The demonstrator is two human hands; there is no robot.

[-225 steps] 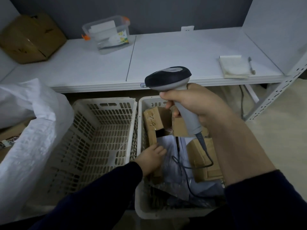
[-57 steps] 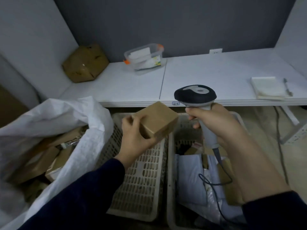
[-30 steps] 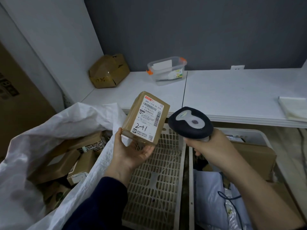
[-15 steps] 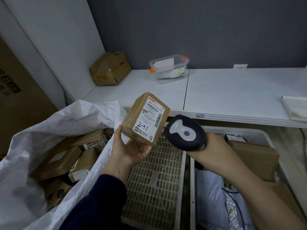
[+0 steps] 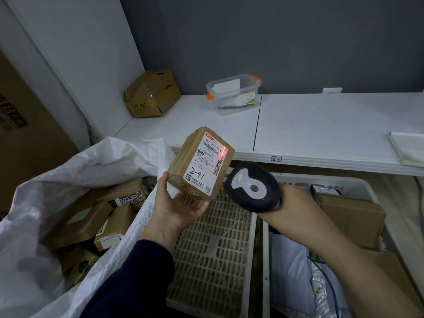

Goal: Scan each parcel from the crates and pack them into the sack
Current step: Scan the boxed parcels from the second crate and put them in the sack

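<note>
My left hand (image 5: 176, 207) holds a small brown cardboard parcel (image 5: 202, 162) tilted up, its white label marked "241" facing me. A red scan line glows on the label's upper right. My right hand (image 5: 296, 203) grips a black and grey barcode scanner (image 5: 252, 187), its head just right of the parcel and pointing at it. The white woven sack (image 5: 68, 171) stands open at the left, with several brown parcels inside. The white crate (image 5: 213, 249) under my left hand has nothing in it. The right crate (image 5: 321, 179) holds brown boxes and grey mailer bags.
A white shelf (image 5: 309, 125) runs behind the crates, bearing a crumpled cardboard box (image 5: 151, 94), a clear plastic tub (image 5: 234, 92) and a folded white cloth (image 5: 408, 148). A large brown carton (image 5: 20, 125) stands at the far left. The scanner's cable (image 5: 330, 285) trails over the right crate.
The scanner head has moved closer to the parcel, and a red scan line now shows on the label. The parcel stays in my left hand, tilted about the same.
</note>
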